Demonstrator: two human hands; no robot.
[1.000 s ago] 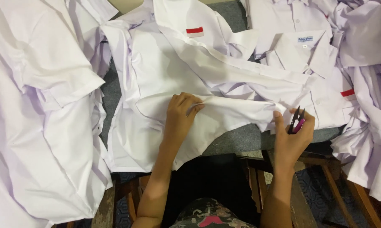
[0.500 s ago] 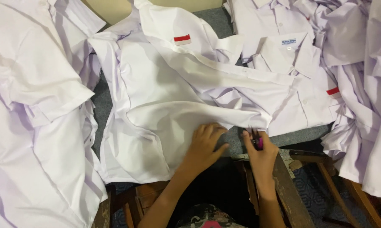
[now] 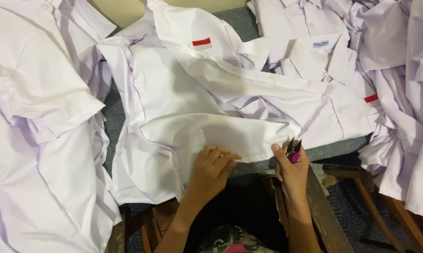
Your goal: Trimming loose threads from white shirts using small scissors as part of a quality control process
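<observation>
A white short-sleeved shirt (image 3: 183, 112) with a small red-and-white patch (image 3: 201, 44) lies spread over a grey-covered table (image 3: 342, 145). My left hand (image 3: 212, 169) pinches the shirt's near hem, fingers closed on the cloth. My right hand (image 3: 291, 169) sits just to the right of it, at the same hem edge. It grips a small pink-handled thread snipper (image 3: 293, 151), blades pointing up at the fabric.
More white shirts are heaped at the left (image 3: 38, 131) and right (image 3: 408, 103), and one folded with a collar label lies at the back (image 3: 314, 56). Wooden frame pieces (image 3: 323, 211) show below the table edge, near my lap.
Both hands have come toward me along the shirt's hem and closer together. The shirt has slid nearer, and the view has shifted slightly.
</observation>
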